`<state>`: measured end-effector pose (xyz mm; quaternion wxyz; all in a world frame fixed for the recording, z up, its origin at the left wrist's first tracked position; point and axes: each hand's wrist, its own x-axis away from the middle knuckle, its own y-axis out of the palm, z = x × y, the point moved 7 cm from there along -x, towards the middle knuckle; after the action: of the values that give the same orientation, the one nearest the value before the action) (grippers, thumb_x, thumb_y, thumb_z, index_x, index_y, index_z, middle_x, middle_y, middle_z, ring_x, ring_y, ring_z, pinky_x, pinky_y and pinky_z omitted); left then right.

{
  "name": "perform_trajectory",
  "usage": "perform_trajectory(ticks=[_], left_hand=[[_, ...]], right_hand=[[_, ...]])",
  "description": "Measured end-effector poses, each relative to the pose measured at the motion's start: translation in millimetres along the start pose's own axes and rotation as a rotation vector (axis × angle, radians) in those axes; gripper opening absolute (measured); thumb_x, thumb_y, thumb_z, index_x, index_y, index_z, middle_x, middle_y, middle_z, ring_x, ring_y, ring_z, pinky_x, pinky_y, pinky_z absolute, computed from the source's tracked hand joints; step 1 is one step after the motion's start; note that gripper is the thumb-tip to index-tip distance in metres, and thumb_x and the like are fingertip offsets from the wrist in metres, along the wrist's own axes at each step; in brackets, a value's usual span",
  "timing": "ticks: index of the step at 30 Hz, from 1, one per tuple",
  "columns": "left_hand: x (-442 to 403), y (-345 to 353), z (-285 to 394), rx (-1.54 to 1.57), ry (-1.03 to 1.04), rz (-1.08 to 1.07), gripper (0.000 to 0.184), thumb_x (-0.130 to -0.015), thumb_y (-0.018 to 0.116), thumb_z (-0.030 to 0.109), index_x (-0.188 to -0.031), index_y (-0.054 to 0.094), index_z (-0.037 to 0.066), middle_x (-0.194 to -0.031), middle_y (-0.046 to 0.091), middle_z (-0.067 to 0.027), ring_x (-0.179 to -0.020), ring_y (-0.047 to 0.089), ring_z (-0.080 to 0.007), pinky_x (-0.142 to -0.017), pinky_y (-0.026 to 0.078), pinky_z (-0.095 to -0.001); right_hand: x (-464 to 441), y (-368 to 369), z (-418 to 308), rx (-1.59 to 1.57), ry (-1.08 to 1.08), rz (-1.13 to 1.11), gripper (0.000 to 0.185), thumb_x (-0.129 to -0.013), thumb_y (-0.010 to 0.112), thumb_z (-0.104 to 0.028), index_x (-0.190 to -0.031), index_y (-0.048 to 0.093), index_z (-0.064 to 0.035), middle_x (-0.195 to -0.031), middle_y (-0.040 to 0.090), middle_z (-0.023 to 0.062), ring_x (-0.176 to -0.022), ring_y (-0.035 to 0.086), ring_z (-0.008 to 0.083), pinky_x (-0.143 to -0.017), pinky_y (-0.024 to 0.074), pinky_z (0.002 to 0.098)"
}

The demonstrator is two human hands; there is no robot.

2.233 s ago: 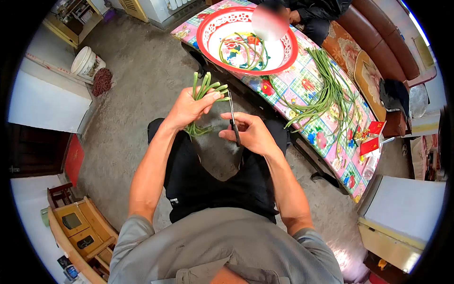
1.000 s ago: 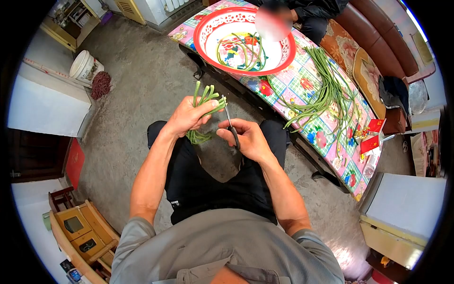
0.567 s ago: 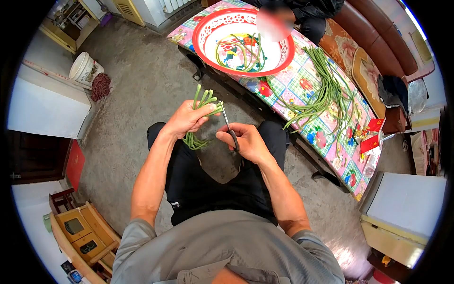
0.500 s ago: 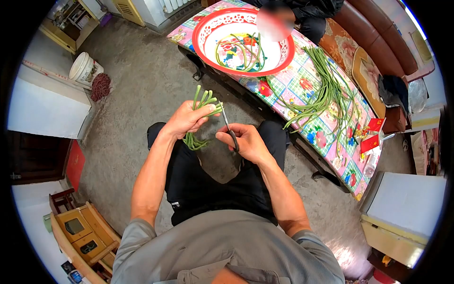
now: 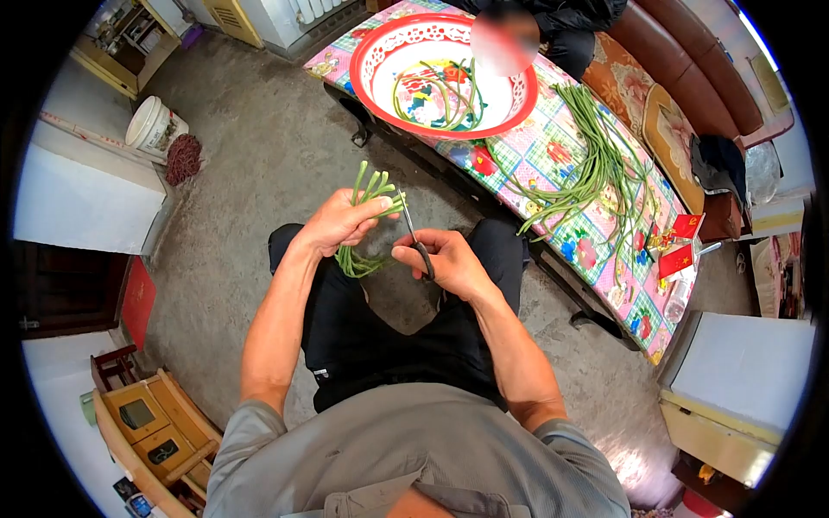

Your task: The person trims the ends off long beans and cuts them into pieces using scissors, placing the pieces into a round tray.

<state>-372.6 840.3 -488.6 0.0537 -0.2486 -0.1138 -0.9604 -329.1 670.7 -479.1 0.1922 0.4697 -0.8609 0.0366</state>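
My left hand (image 5: 339,223) is closed around a folded bunch of green beans (image 5: 359,262), whose ends stick up above and to the right of my fingers. In my right hand (image 5: 447,262) are scissors (image 5: 409,226) with dark handles, their blades pointing up at the bean ends beside my left thumb. Whether the blades touch a bean is too small to tell. A red-rimmed white basin (image 5: 377,102) with a few long beans inside stands on the table beyond my hands. To its right, a pile of long green beans (image 5: 591,164) lies on the flowered tablecloth.
The table (image 5: 643,321) runs diagonally at the right, with small red flags (image 5: 676,261) near its end. Another person (image 5: 570,26) sits behind it by a brown sofa (image 5: 704,65). A white bucket (image 5: 155,124) stands on the floor at the left.
Both hands have moved slightly down, with the beans and scissors still in them. The bean ends by the blades look shorter than in the earliest frame.
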Motion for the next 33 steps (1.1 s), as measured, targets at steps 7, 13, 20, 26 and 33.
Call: perform_trajectory(ticks=[7,13,20,26,33], left_hand=[[2.8,4.6,-0.8,-0.004,-0.010,-0.030,0.033,-0.101,0.062,0.031,-0.102,0.068,-0.001,-0.056,0.044,0.0076,-0.040,0.031,-0.0011,-0.036,0.022,-0.0208],[-3.4,1.5,-5.9,-0.001,-0.017,-0.015,0.033,-0.101,0.062,0.031,-0.103,0.068,-0.001,-0.057,0.044,0.0075,-0.041,0.031,-0.0014,-0.037,0.023,-0.0206],[-0.1,-5.2,-8.1,0.046,0.006,0.039,0.036,-0.101,0.062,0.034,-0.104,0.069,-0.001,-0.061,0.046,0.0070,-0.043,0.033,-0.0013,-0.038,0.024,-0.0203],[3.6,5.2,-5.9,0.008,0.026,0.059,0.037,-0.099,0.065,0.037,-0.104,0.070,0.001,-0.064,0.048,0.0044,-0.047,0.036,-0.0027,-0.041,0.024,-0.0217],[2.6,12.3,-7.8,-0.186,0.105,0.120,0.042,-0.097,0.068,0.041,-0.072,0.059,0.008,-0.058,0.050,0.0033,-0.047,0.040,-0.0051,-0.043,0.029,-0.0244]], right_hand=[[0.7,-1.4,0.1,0.034,0.023,-0.008,0.031,-0.091,0.077,-0.032,-0.100,0.073,-0.0024,-0.069,0.061,-0.0030,-0.062,0.055,0.0050,-0.056,0.0400,0.0234],[-3.4,-0.8,15.1,-0.030,0.011,0.042,0.032,-0.091,0.076,-0.032,-0.099,0.073,-0.0016,-0.069,0.060,-0.0037,-0.061,0.054,0.0046,-0.056,0.0398,0.0227],[-4.3,-5.8,14.4,-0.120,-0.029,0.034,0.033,-0.094,0.073,-0.033,-0.103,0.073,-0.0010,-0.073,0.062,-0.0032,-0.067,0.057,0.0053,-0.061,0.0429,0.0224],[-16.3,-21.1,2.4,-0.101,-0.247,0.242,0.036,-0.094,0.075,-0.025,-0.116,0.069,0.0021,-0.088,0.066,0.0004,-0.081,0.061,0.0081,-0.074,0.0492,0.0241],[-38.7,-16.5,22.0,-0.435,-0.133,0.164,0.034,-0.093,0.074,-0.025,-0.113,0.066,0.0006,-0.083,0.065,0.0023,-0.071,0.060,0.0095,-0.065,0.0483,0.0250]])
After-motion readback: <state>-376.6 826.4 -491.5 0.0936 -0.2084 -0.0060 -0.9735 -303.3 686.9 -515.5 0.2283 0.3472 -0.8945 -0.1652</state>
